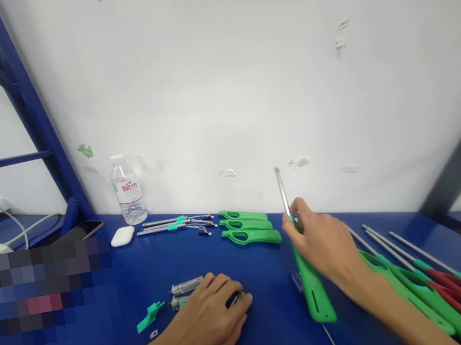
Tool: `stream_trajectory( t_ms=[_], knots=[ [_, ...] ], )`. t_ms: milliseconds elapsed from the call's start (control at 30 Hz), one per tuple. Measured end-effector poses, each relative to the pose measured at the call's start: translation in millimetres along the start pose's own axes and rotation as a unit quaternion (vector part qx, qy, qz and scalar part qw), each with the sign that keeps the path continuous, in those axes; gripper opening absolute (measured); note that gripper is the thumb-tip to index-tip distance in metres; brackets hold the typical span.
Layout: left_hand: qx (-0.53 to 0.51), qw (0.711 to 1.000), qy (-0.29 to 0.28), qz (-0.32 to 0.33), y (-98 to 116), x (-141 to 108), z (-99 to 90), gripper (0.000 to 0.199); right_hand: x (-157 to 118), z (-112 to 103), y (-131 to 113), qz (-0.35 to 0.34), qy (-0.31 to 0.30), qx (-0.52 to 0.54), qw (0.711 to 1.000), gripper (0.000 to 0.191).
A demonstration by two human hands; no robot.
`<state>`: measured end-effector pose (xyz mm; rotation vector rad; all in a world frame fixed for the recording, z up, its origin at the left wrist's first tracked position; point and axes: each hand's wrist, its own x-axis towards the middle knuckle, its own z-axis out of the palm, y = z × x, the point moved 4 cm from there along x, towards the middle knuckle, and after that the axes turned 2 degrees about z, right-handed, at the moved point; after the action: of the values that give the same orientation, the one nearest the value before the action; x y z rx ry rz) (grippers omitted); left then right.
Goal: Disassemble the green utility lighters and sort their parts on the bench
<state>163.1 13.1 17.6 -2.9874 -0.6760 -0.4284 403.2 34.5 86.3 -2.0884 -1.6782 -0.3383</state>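
One green lighter [316, 291] is pointing toward the table's [266, 285] far edge | right grip [329, 238]: clamping its upper handle | left grip [211, 315]: pinching dark part [234, 298] | judged: light, stiff, slick; handle suiting hold

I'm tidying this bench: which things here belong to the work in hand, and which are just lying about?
Likely the work:
- green handle in the right hand
- dark part in the left hand
- green shells
- wired metal tubes
- teal piece

Probably just lying about:
- water bottle
- white case
- phone
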Motion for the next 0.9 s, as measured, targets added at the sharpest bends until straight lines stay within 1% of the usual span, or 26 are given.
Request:
stream_trajectory(
  t_ms=[100, 200, 267, 333, 400, 467, 567, 600, 667, 700, 733, 767, 833, 900],
  knots=[
    [0.012, 0.999, 0.042, -0.027, -8.6, -1.5, -1.5, 0.031, -1.6, 1.8, -0.3, -0.011, 0.013, 0.056, 0.998, 0.016],
    [0.013, 0.997, 0.067, -0.048, -14.4, -1.7, -5.6, 0.028, -4.0, 1.5, -3.0, -0.018, 0.016, 0.134, 0.991, 0.021],
    [0.011, 0.995, 0.090, -0.049, -15.7, -1.8, -11.2, 0.027, -6.5, 2.2, -7.9, -0.027, -0.006, 0.203, 0.979, 0.025],
    [0.014, 0.991, 0.132, -0.034, -14.5, -2.9, -19.2, 0.034, -10.2, 5.3, -15.4, -0.035, -0.048, 0.280, 0.958, 0.030],
    [0.017, 0.984, 0.178, -0.003, -10.7, -5.0, -27.7, 0.049, -15.7, 11.8, -24.8, -0.037, -0.105, 0.357, 0.928, 0.035],
    [0.025, 0.977, 0.211, 0.035, -5.9, -7.5, -34.5, 0.061, -23.6, 21.4, -35.4, -0.030, -0.172, 0.426, 0.888, 0.041],
    [0.053, 0.970, 0.225, 0.079, 0.0, -9.2, -40.0, 0.070, -40.3, 36.2, -52.6, -0.023, -0.276, 0.499, 0.821, 0.050],
    [0.062, 0.968, 0.226, 0.091, 1.4, -9.1, -40.8, 0.068, -46.4, 39.5, -58.3, -0.027, -0.307, 0.515, 0.799, 0.053],
    [0.062, 0.962, 0.243, 0.109, 2.8, -8.8, -42.7, 0.052, -57.4, 42.2, -68.6, -0.041, -0.360, 0.541, 0.759, 0.059],
    [0.063, 0.957, 0.258, 0.121, 3.4, -8.8, -43.7, 0.043, -61.2, 41.2, -72.6, -0.055, -0.374, 0.545, 0.749, 0.061],
    [0.068, 0.950, 0.274, 0.134, 4.0, -9.1, -44.6, 0.036, -63.4, 38.9, -75.3, -0.073, -0.377, 0.536, 0.752, 0.061],
    [0.076, 0.943, 0.287, 0.149, 4.6, -9.6, -45.2, 0.031, -63.7, 35.6, -76.6, -0.094, -0.370, 0.518, 0.766, 0.059],
    [0.097, 0.932, 0.299, 0.180, 5.4, -11.0, -46.2, 0.026, -58.9, 27.4, -74.5, -0.133, -0.334, 0.459, 0.812, 0.057],
    [0.116, 0.925, 0.301, 0.200, 4.2, -12.7, -48.6, 0.019, -47.7, 19.7, -64.9, -0.149, -0.277, 0.383, 0.869, 0.059]
  ],
)
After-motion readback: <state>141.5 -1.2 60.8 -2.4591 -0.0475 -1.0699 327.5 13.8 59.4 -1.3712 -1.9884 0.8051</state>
